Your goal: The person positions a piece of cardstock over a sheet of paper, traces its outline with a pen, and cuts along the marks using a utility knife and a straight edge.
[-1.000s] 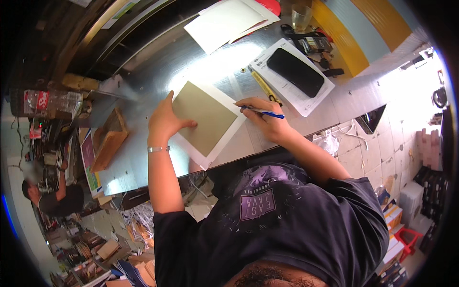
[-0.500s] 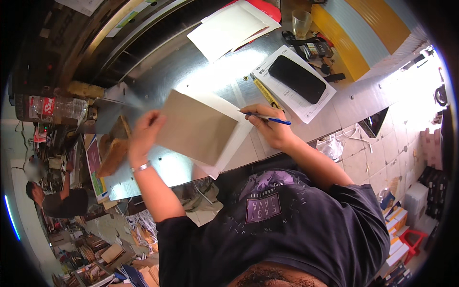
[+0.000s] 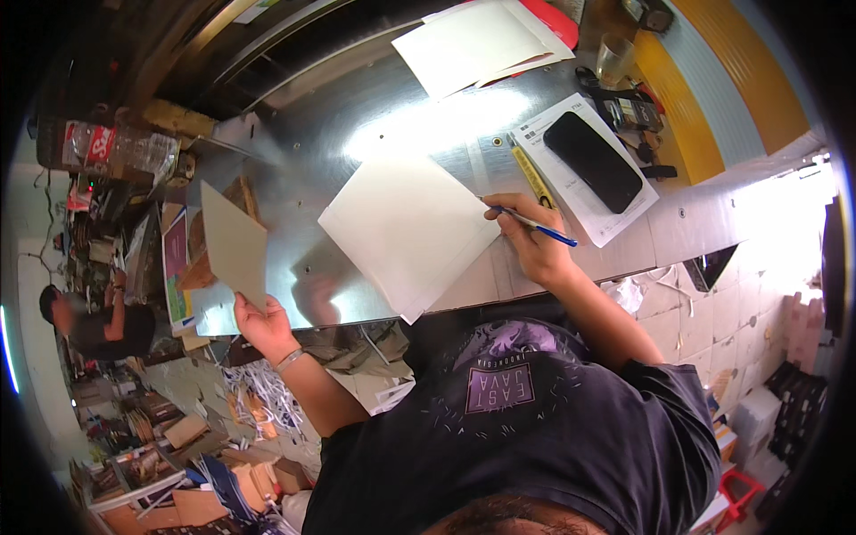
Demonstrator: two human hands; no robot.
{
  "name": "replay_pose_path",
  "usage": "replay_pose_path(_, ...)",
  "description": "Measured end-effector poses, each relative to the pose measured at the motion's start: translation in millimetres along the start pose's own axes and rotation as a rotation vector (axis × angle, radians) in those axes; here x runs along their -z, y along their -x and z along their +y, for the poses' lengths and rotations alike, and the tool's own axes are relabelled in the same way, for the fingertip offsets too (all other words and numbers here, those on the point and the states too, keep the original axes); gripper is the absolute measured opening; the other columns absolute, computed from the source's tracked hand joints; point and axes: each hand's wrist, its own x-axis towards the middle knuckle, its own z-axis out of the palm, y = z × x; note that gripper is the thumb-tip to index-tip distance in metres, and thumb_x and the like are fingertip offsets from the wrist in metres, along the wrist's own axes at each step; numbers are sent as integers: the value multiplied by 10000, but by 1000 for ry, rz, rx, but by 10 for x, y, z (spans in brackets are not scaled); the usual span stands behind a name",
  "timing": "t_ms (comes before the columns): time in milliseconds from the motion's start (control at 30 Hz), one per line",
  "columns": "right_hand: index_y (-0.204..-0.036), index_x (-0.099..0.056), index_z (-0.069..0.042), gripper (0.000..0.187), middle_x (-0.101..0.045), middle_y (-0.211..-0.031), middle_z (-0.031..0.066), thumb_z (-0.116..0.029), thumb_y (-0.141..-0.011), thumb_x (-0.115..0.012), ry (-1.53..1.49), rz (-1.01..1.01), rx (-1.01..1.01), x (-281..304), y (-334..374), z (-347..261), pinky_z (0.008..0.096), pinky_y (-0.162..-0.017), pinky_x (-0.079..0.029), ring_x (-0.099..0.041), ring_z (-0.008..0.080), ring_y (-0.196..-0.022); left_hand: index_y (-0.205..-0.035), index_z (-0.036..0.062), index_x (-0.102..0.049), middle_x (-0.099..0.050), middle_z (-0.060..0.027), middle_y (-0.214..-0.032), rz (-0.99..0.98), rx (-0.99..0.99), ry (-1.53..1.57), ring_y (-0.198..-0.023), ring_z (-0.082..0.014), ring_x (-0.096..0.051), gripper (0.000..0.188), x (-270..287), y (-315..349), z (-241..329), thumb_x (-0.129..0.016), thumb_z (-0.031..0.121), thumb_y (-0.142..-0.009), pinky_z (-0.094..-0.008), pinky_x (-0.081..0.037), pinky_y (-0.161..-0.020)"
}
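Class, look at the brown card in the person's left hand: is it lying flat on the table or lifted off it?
Lifted. The left hand holds the brown card by its lower corner, tilted up at the metal table edge, away from the white sheets.

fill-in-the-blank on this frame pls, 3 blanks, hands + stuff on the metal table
1. The right hand holds a blue ____.
2. The left hand lifts a tan card sheet off the table's ____ edge.
3. A black phone lies on a white ____, beside a yellow cutter.

Missing words: pen; left; paper

pen tip (image 3: 496, 210) perhaps behind fingers
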Motion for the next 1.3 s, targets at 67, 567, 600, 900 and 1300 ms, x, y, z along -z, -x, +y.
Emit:
replay_pose_path(67,-1295,-710,-26,247,-792,-1046,152,-45,-1064,-626,44,-18,-3,27,0,-28,317,-831,-575,-766,215,-941,-1153,-1,-666,-774,-123,-1070,88,-64,12,-928,-211,-756,175,18,126,-194,-578,133,-1082,-342,-649,-819)
replay_pose_path(567,-1301,-718,-10,356,-772,-1087,124,12,-946,-694,324,-73,68,-53,64,-66,307,-864,-551,-718,194,-938,-1521,71,-495,-617,-81,-1447,331,-364,-289,-1333,-253,-605,526,-271,228,-880,-613,164,-1017,-441,-519,-1086)
replay_pose_path(600,-1301,-718,-12,358,-772,-1087,123,11,-944,-696,339,-79,66,-61,67,-59,307,-859,-551,-712,188,-929,-1522,78,-502,-632,-76,-1434,334,-382,-278,-1326,-246,-613,517,-298,240,-886,-613,157,-1023,-440,-518,-1090)
replay_pose_path(900,-1278,-721,-8,391,-767,-1104,126,20,-888,-745,498,-119,128,-159,33,-84,356,-858,-552,-700,235,-931,-1589,71,-377,-612,-108,-1442,352,-431,-254,-1327,-251,-606,619,-275,292,-901,-583,105,-1007,-439,-522,-1069)
replay_pose_path(1300,-1283,-702,14,423,-746,-1189,177,-3,-863,-752,740,-163,366,-180,-50,-131,435,-1014,-499,-680,357,-1095,-1575,39,-336,-633,-147,-1359,325,-432,-276,-1197,-212,-652,635,-148,279,-890,-582,87,-992,-344,-563,-957)
